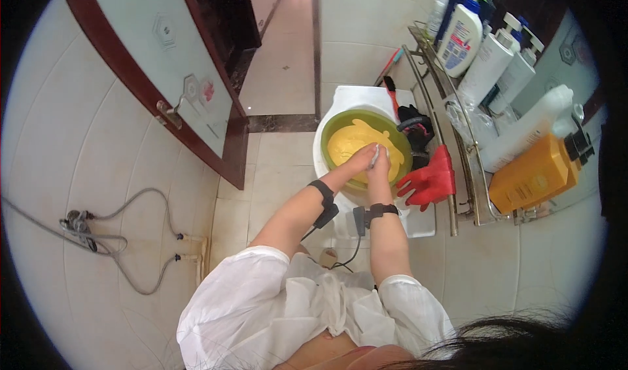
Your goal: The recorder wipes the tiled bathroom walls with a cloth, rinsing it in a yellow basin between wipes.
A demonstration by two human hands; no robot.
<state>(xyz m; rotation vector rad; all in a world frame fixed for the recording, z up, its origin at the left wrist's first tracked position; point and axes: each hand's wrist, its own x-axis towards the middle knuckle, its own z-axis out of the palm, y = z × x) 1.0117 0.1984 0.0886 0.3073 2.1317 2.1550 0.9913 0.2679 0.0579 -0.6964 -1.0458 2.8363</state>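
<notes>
A green basin (331,131) stands on the white washbasin top, with a yellow cloth (353,134) spread in it. Over the near part of the cloth my left hand (361,159) and my right hand (380,165) press together, fingers closed. Something small and whitish shows between them, too small to name. Right beside the basin, a red rubber glove (430,181) hangs over a rail. Behind it lie dark, bunched items (416,126) and a red-handled brush (391,94).
A metal rack (451,102) on the right wall carries several bottles, among them an orange pump bottle (533,174). At left, a framed glass door (163,49) stands ajar; a shower hose (147,193) hangs on the tiled wall.
</notes>
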